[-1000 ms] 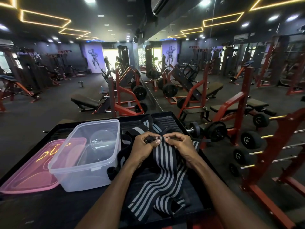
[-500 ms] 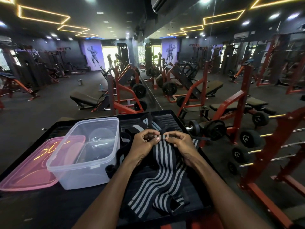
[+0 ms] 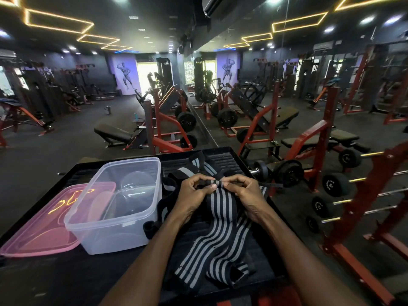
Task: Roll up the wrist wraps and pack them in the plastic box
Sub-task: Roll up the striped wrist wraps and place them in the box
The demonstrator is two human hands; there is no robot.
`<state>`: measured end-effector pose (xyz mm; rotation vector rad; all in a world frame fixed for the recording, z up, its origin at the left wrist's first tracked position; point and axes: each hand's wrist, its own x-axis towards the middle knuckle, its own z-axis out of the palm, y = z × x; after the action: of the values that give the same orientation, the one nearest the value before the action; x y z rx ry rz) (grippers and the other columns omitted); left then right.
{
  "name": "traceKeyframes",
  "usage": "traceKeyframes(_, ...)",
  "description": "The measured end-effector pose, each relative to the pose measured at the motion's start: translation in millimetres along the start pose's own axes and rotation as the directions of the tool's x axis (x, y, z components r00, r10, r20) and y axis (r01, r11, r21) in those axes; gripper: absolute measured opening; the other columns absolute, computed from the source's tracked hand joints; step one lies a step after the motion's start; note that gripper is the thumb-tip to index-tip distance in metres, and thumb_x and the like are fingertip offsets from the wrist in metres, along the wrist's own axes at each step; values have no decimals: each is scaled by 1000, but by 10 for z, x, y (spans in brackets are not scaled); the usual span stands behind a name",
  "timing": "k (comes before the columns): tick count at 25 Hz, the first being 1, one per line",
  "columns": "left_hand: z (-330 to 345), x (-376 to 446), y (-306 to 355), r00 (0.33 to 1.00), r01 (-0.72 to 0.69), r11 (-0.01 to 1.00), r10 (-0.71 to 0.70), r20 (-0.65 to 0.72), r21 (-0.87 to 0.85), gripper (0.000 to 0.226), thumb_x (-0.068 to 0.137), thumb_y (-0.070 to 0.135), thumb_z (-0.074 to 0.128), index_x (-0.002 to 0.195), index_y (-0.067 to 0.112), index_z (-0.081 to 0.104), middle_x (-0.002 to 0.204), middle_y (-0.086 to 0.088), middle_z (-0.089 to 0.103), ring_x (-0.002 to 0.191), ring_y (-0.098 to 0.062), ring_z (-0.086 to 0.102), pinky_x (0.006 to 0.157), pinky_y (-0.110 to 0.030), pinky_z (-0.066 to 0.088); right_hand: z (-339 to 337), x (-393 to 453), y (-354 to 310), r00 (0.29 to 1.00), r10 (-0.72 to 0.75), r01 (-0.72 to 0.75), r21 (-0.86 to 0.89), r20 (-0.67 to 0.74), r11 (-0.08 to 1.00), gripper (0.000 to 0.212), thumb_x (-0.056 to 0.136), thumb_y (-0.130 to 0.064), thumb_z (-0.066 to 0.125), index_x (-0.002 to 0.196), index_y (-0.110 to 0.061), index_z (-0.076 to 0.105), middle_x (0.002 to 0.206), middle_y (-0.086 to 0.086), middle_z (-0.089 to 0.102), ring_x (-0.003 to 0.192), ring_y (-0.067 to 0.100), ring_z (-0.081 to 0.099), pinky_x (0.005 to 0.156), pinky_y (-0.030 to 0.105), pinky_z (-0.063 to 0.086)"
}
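Observation:
A black wrist wrap with grey stripes (image 3: pixel 217 226) lies lengthwise on the black table (image 3: pixel 66 277), its near end folded by the front edge. My left hand (image 3: pixel 194 195) and my right hand (image 3: pixel 242 195) pinch its far end together, fingertips curled over the first fold. A second striped wrap (image 3: pixel 194 166) lies beyond my hands, partly hidden by them. The clear plastic box (image 3: pixel 114 208) stands open to the left of my left hand, with nothing inside.
A pink lid (image 3: pixel 42 228) lies flat left of the box. Right of the table stands a red rack of dumbbells (image 3: pixel 335 184). Benches and weight machines fill the gym floor beyond, with a mirror wall behind.
My fingers have curled tighter over the wrap's far end. The view has shifted slightly; box, lid and the other wrap stay where they were.

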<state>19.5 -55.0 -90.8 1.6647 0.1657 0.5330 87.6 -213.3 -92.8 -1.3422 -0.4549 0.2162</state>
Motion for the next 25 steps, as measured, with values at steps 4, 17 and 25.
traceKeyframes(4,4,10,2,999,40,998,-40,1,-45,3,85,11,77,86,8,76,90,-7,76,84,-10,69,79,-21,52,-4,-6,19,1000,4,-3,-30,27,1000,14,81,9,71,94,4,72,92,12,73,86,14,68,78,20,54)
traceKeyframes(17,9,-14,-19,1000,14,1000,-14,0,23,15,81,16,82,95,17,77,99,1,76,98,-14,70,92,-31,56,-5,-43,-22,1000,-9,10,-33,3,999,20,85,6,68,97,-9,76,98,7,76,93,18,72,81,28,58)
traceKeyframes(25,44,-48,42,1000,1,1000,-1,25,4,14,81,1,79,86,14,75,88,1,74,80,-4,70,68,-15,53,0,8,49,990,-136,126,-220,-29,967,11,93,-12,67,87,-13,76,90,4,75,85,8,68,81,24,52)
